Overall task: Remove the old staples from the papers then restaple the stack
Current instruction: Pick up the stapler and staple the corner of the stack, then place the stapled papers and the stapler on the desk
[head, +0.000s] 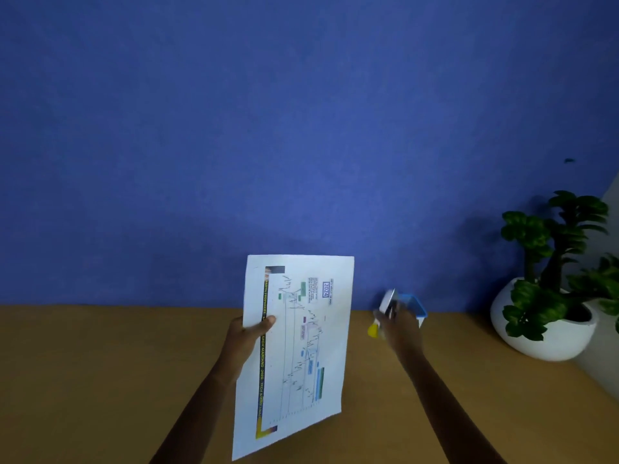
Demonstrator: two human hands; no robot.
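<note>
My left hand (249, 336) holds a stack of papers (301, 346) by its left edge, lifted and tilted above the wooden table (100, 363). The top sheet shows a printed chart with a yellow-lettered dark strip. To the right, my right hand (400, 329) grips a blurred white and silver tool (388, 301), probably the stapler or the staple remover. It is raised just in front of a small blue and white container (417, 306). A small yellow object (372, 330) shows beside the right hand. No staples can be made out.
A white round pot with a green plant (549, 296) stands at the table's right back corner. A blue wall (301, 128) rises straight behind the table's far edge. A pale surface (603, 370) borders the table at the right.
</note>
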